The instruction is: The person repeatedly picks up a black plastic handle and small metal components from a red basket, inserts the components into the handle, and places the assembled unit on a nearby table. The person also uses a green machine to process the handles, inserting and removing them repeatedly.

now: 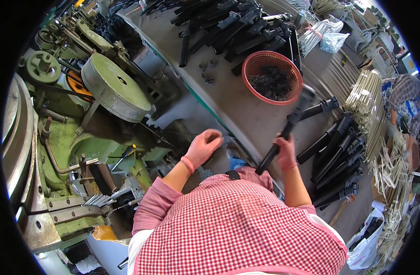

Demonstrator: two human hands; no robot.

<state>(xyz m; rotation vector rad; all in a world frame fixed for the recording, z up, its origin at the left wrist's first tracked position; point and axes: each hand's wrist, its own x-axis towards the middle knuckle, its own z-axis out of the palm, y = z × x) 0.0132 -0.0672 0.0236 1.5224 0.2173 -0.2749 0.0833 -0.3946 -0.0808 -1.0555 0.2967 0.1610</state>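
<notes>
My right hand [286, 150] is closed around a black tube [268, 158], held slanting over the near edge of the worktable [210, 97]. The tube's upper end is smeared by motion, so its fitting is unclear. To the left, off the table's edge, my left hand [204, 145] hovers with its fingers curled in. Whether anything small sits in those fingers is hidden. Beyond my right hand stands a red plastic basket [275, 101] holding small black parts [270, 82]. A stack of black tubes with end fittings [339, 149] lies just right of that hand.
A green machine [116, 87] with wheels fills the left side. More black tubes [228, 32] and small metal pieces [209, 73] lie farther back. White rod bundles [363, 101], a wooden-handled tool [342, 210] and a white bag [366, 236] are at right, near another person [404, 98].
</notes>
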